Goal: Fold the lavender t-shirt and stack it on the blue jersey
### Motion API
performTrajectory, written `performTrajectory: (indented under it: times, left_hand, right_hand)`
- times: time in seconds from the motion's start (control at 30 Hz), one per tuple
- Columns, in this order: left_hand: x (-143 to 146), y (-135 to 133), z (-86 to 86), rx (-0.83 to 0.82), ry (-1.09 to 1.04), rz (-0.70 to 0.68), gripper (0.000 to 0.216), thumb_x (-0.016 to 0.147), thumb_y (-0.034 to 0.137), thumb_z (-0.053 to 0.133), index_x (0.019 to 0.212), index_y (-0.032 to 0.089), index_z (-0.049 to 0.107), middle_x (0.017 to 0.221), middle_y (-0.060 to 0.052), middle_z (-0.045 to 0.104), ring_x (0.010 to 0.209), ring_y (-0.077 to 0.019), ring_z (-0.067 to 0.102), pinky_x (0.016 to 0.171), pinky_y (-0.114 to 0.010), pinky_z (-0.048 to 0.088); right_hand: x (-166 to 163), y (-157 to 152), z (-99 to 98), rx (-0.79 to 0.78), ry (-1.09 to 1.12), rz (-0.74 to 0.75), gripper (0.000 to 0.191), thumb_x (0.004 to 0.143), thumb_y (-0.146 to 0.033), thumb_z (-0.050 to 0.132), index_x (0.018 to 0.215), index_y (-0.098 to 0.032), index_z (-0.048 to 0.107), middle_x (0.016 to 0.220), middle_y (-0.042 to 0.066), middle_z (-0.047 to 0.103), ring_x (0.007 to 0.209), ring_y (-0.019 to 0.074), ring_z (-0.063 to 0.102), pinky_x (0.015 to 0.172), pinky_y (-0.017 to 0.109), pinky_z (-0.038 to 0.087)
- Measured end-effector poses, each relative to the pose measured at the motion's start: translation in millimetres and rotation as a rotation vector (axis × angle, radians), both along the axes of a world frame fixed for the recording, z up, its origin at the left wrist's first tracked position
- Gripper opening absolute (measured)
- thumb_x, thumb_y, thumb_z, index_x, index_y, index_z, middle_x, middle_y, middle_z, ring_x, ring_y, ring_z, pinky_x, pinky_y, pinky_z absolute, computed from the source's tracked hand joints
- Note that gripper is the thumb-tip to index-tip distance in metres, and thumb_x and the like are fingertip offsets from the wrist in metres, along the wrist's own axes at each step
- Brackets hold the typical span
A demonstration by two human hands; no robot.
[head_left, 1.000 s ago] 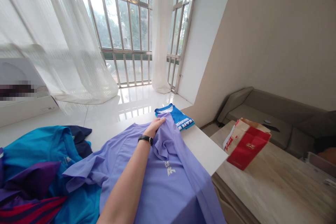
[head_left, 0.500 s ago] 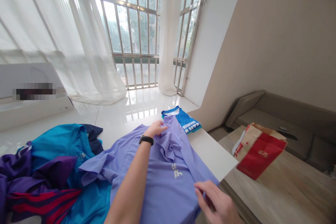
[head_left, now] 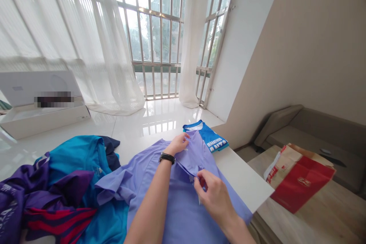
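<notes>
A lavender T-shirt [head_left: 177,206] lies spread on the white table [head_left: 246,183] in front of me. My left hand [head_left: 178,145], with a black watch on its wrist, pinches the far edge of the shirt near its collar. My right hand [head_left: 213,194] grips a raised fold of the same shirt near the middle, over its white print. Just beyond the left hand rests a folded blue shirt [head_left: 210,139] with white lettering at the table's far corner.
A heap of teal, navy, purple and red garments [head_left: 63,183] lies at my left. A red and brown paper bag [head_left: 300,181] sits on a wooden table at right, a grey sofa [head_left: 314,137] behind it. A white box [head_left: 42,110] stands on the glossy floor by the curtained windows.
My right hand came into view from the lower right and moved up the shirt to grip a fold at its middle. My left hand kept its hold at the far edge.
</notes>
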State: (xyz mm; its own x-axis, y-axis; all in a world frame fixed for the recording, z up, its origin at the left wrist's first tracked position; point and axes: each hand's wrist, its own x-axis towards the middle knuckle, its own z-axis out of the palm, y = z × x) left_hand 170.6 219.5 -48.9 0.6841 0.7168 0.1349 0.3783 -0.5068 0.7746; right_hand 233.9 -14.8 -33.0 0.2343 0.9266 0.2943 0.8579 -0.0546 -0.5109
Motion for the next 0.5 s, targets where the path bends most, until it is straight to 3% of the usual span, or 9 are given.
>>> performTrajectory:
  times: [0.1,0.23,0.37,0.5]
  left_hand:
    - [-3,1,4.2,0.053,0.029,0.038,0.028,0.085,0.016,0.052,0.110,0.019,0.065,0.096,-0.005,0.070,0.082,-0.0175,0.065,0.081,-0.028,0.051]
    - [-17,1,10.9,0.141,0.149,0.124,0.028,0.088,0.014,0.049,0.112,0.016,0.065,0.112,-0.013,0.068,0.103,-0.0228,0.064,0.094,-0.032,0.047]
    - [-56,-7,14.9,0.171,0.360,0.208,0.025,0.088,0.015,0.051,0.107,0.011,0.066,0.112,-0.021,0.066,0.112,-0.0320,0.060,0.098,-0.042,0.044]
    - [-102,-32,15.1,0.182,0.518,0.287,0.032,0.087,0.018,0.051,0.115,0.009,0.064,0.120,-0.026,0.061,0.117,-0.0376,0.056,0.098,-0.049,0.044]
  right_hand:
    - [-1,-1,12.0,-0.097,0.122,0.163,0.019,0.090,-0.039,0.058,0.082,-0.023,0.064,0.075,-0.001,0.067,0.062,0.0139,0.059,0.061,0.025,0.044]
    - [22,6,20.5,-0.073,0.125,0.115,0.026,0.096,-0.039,0.048,0.087,-0.023,0.066,0.082,0.001,0.069,0.070,0.0155,0.062,0.068,0.027,0.046]
    - [47,28,22.8,-0.045,-0.030,0.128,0.029,0.098,-0.031,0.040,0.097,-0.022,0.067,0.098,0.006,0.071,0.092,0.0196,0.065,0.083,0.031,0.047]
    - [51,62,13.1,-0.133,-0.186,0.163,0.033,0.097,-0.026,0.038,0.114,-0.018,0.065,0.117,0.011,0.068,0.108,0.0217,0.063,0.094,0.033,0.046]
